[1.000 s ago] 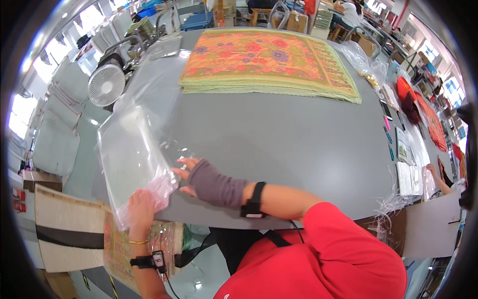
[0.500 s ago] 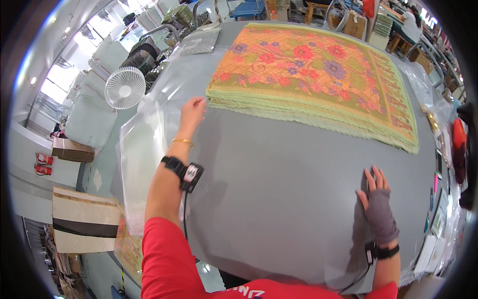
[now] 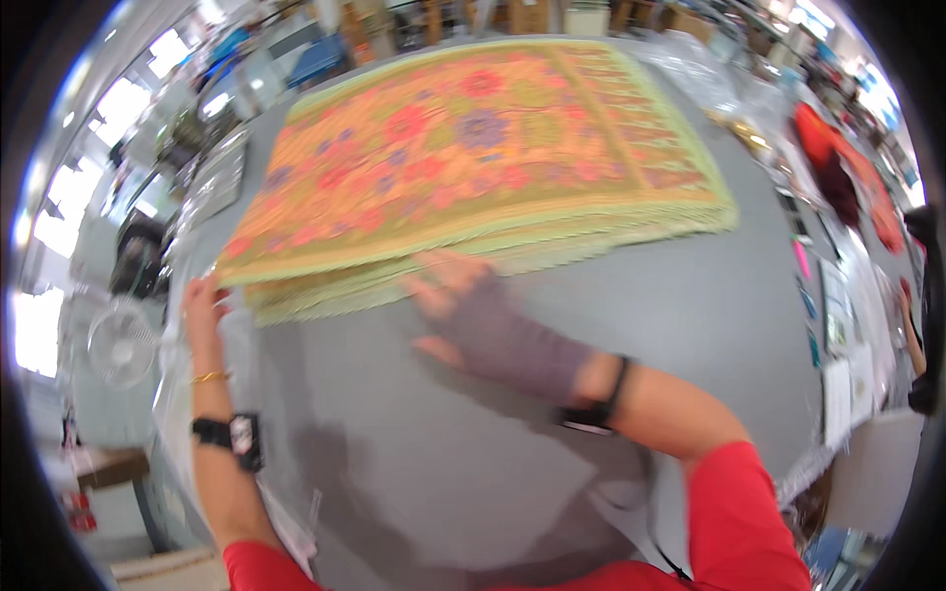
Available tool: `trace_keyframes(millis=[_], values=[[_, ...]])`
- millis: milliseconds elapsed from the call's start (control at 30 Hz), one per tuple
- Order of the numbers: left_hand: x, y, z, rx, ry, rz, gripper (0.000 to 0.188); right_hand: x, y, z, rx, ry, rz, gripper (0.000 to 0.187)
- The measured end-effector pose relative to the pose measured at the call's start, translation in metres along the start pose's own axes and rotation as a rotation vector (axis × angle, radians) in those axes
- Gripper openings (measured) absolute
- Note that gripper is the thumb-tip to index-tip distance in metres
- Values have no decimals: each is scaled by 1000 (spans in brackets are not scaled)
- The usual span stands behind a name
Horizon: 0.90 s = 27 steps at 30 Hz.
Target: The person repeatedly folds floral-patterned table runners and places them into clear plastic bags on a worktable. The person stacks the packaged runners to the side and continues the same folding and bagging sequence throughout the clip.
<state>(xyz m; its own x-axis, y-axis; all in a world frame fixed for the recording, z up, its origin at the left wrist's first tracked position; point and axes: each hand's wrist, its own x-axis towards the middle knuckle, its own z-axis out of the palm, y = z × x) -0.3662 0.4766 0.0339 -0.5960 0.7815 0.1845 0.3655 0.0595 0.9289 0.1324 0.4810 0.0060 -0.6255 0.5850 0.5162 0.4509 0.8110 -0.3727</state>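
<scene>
A stack of folded, scallop-edged cloths [image 3: 463, 148] lies across the far part of the grey table, printed with red and purple flowers on orange. At its near left corner, my left hand [image 3: 204, 303] is closed on the corner of the top cloth, which is raised a little off the layers below. My right hand [image 3: 468, 305], in a grey fingerless glove, reaches to the middle of the stack's near edge. It is blurred, with thumb and fingers apart; whether the fingertips touch the cloth I cannot tell.
Clear plastic sheets [image 3: 177, 384] hang along the table's left edge, near a white fan [image 3: 123, 340]. Along the right edge lie a pink marker [image 3: 801, 259], papers [image 3: 849, 394] and crumpled plastic [image 3: 690, 74]. A red cloth [image 3: 813, 138] lies beyond them.
My left hand has closed on the top cloth's corner and lifted it slightly. My right hand has swung left and forward from the table to the stack's near edge. The view has turned right.
</scene>
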Motion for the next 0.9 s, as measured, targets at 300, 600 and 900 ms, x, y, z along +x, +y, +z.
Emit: trace_keyframes(millis=[300, 600, 900], values=[[-24, 62, -96, -88, -55, -91, 12, 3, 164, -63, -627, 108, 260, 9], [-173, 23, -121, 127, -290, -8, 31, -248, 181, -277, -736, 176, 264, 15], [-387, 51, -182, 356, -165, -25, 12, -407, -26, -367, -243, 38, 457, 29]])
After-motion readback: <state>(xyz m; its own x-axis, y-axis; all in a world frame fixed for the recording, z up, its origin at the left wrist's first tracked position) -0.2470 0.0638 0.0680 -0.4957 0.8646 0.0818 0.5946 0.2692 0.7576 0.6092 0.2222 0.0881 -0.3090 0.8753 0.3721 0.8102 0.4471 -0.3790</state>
